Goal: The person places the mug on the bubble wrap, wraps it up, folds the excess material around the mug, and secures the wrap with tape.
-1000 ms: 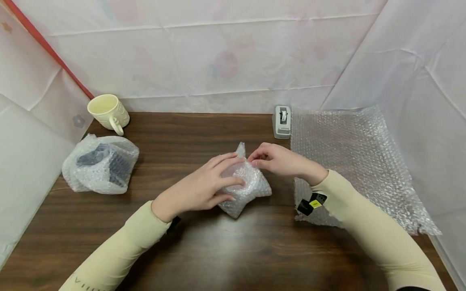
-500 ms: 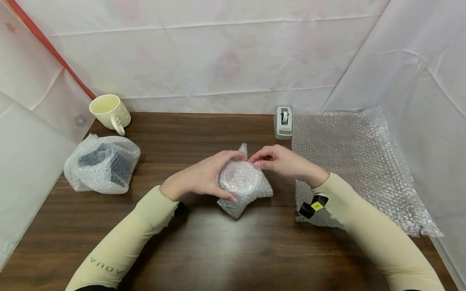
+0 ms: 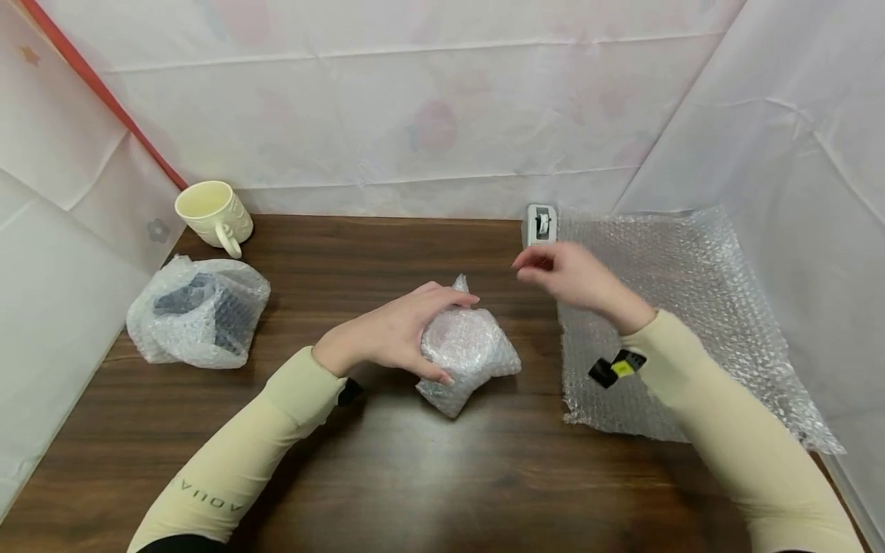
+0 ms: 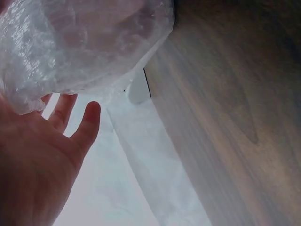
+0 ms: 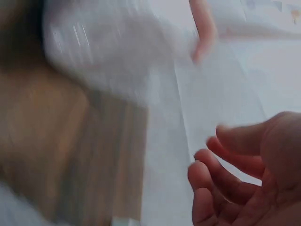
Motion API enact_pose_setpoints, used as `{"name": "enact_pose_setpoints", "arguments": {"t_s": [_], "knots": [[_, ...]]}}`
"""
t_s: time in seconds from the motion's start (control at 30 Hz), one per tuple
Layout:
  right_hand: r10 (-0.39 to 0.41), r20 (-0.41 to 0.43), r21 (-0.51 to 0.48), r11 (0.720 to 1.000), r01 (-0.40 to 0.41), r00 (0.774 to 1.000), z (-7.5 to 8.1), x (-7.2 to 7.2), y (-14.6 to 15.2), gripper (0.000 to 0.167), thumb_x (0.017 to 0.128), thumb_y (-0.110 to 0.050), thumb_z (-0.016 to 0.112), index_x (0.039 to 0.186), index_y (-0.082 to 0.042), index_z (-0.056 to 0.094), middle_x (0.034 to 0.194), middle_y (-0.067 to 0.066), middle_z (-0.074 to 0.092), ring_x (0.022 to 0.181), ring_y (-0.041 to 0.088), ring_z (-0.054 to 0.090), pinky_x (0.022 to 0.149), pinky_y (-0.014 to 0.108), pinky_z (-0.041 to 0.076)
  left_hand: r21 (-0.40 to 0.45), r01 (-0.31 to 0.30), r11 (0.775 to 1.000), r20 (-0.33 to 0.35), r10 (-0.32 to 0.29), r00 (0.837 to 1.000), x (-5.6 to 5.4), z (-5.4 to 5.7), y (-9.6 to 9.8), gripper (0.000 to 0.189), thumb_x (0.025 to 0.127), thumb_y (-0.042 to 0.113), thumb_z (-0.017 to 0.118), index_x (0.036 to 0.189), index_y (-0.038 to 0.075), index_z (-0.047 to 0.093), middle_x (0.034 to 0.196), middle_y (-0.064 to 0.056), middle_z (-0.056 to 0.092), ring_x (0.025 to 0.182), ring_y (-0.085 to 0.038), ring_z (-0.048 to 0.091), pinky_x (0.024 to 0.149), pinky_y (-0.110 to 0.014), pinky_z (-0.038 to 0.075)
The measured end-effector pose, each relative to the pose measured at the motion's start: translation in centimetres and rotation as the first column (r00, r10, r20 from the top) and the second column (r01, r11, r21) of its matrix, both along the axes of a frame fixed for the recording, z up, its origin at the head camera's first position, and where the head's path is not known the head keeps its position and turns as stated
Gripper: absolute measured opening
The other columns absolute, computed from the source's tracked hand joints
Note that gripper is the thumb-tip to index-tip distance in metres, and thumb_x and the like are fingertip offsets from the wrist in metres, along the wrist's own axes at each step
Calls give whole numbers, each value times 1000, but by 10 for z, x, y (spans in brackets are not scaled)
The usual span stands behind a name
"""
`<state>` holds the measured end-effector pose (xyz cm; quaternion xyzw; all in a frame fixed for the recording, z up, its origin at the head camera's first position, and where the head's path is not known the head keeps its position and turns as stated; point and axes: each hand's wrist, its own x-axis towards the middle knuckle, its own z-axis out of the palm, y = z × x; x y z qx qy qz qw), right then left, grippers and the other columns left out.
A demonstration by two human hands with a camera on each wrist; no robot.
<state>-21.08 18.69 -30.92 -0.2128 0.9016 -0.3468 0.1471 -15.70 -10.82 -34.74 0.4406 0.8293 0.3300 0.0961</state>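
In the head view a bubble-wrapped bundle (image 3: 473,349) with a rounded top and pointed corners of wrap sits mid-table. My left hand (image 3: 397,326) holds it from the left, thumb at the near side and fingers round the far side. The wrap hides what is inside. Up and to the right of the bundle, my right hand (image 3: 570,276) is in the air, fingers loosely bent with nothing between them. Just behind that hand stands a grey tape dispenser (image 3: 541,223), its lower part covered by the fingers in this view.
A flat sheet of bubble wrap (image 3: 664,284) covers the table's right side. Far left are a cream mug (image 3: 214,219) and another bubble-wrapped bundle (image 3: 197,311) with something dark inside. A white printed cloth (image 3: 387,115) hangs behind the table.
My right hand has left the bundle and moved up and right towards the tape dispenser. My left hand went from lying over the bundle's top to gripping its left side.
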Motion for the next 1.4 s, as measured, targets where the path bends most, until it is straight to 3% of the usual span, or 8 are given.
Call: {"name": "enact_pose_setpoints", "arguments": {"t_s": [0.2,0.43,0.67,0.77,0.87,1.07,1.17,1.4], "knots": [[-243,78,-27,969,245,967,-10,-46,32,34,99,-11,59,131,3,56,121,22,59,109,35,57,88,45,47,-13,-24,1000,-13,24,1000,2,0,2,100,66,57,87,146,13,46,141,5,48,125,-13,41,104,-35,39],[-325,184,17,945,327,928,-44,-72,34,53,96,-21,66,136,8,49,131,23,52,117,34,49,98,47,42,0,-33,999,-6,33,999,3,-1,1,100,66,58,87,145,11,47,140,4,49,126,-14,41,105,-37,38],[-409,376,-39,890,454,832,-59,-82,28,32,95,-25,69,110,1,59,88,5,55,73,13,52,67,27,46,-3,-36,999,4,36,999,4,-3,0,99,67,59,86,145,13,46,141,4,48,128,-14,40,106,-38,37],[-437,452,-48,859,511,777,-61,-86,27,27,95,-26,70,98,-3,56,75,0,50,63,10,47,60,25,42,-4,-39,999,3,39,999,5,-3,1,99,66,59,86,144,12,46,141,4,47,129,-14,39,107,-38,37],[-448,481,-44,846,531,754,-61,-89,27,30,94,-28,71,87,-7,51,68,-2,45,60,12,43,58,26,39,-2,-40,999,-1,40,999,5,-3,1,99,66,59,87,144,13,47,141,4,48,129,-14,40,106,-38,37],[-455,439,-51,848,527,775,-62,-87,25,31,90,-27,75,76,-10,53,65,-5,40,58,11,37,57,26,34,-10,-43,999,-2,43,999,5,-2,2,97,67,59,86,144,15,47,140,4,47,126,-13,40,105,-37,38],[-472,400,-59,842,536,785,-63,-85,23,27,89,-27,77,84,-7,59,79,-1,46,70,15,41,63,28,35,-12,-42,999,2,42,999,4,-2,2,98,67,59,86,144,14,47,141,4,47,126,-13,40,105,-38,38],[-547,173,23,834,552,819,-70,-86,19,34,85,-30,80,89,-1,63,90,6,54,81,22,46,66,32,39,-24,-48,999,24,49,999,2,-2,2,95,67,60,85,144,19,46,141,6,46,125,-12,40,104,-37,38]]}}
